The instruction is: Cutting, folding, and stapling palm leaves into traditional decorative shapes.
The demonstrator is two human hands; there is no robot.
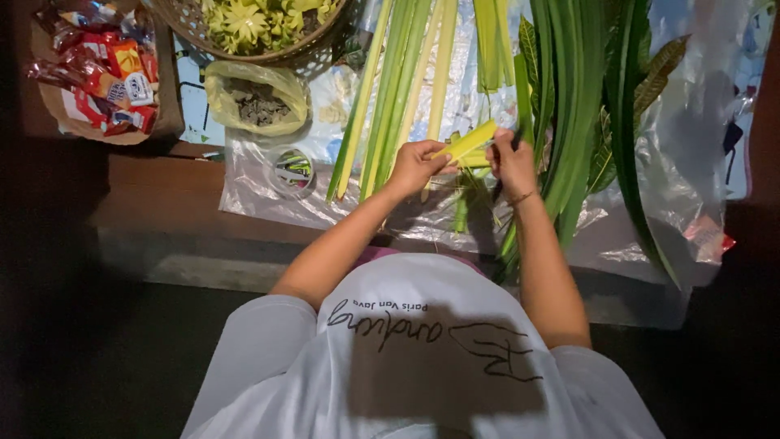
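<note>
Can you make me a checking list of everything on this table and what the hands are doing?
Surface: clear plastic sheet spread over a wooden ledge.
Job's things: yellow-green leaf strip held between both hands; long pale leaf strips laid out behind.
Clutter: woven basket of folded leaf pieces, plastic bag of dark bits, pile of snack packets, broad green leaves.
Grippers: left hand pinches the strip; right hand grips its other end.
Cables: nothing seen.
Surroundings: dark floor.

The woven basket (195,32) and long palm leaves (406,73) run off the top edge.
</note>
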